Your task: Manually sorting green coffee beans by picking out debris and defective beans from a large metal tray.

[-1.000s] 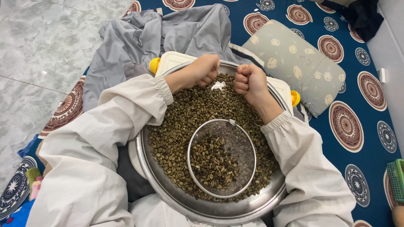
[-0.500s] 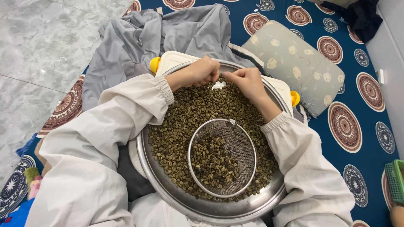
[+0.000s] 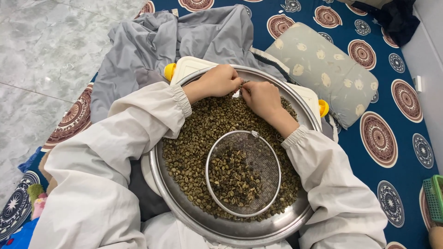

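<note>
Hands over one round metal tray of green beans
Left hand and right hand, grips pinching beans; one mesh sieve nearer; one pillow beyond.

I think this is a home: I see a marble floor, a patterned blue mat, a pillow and a grey cloth.

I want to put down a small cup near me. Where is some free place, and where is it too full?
Free: the grey floor tiles left of the grey cloth, and the blue mat right of the cushion. Crowded: the metal tray, covered with beans, the round sieve and both hands.
</note>
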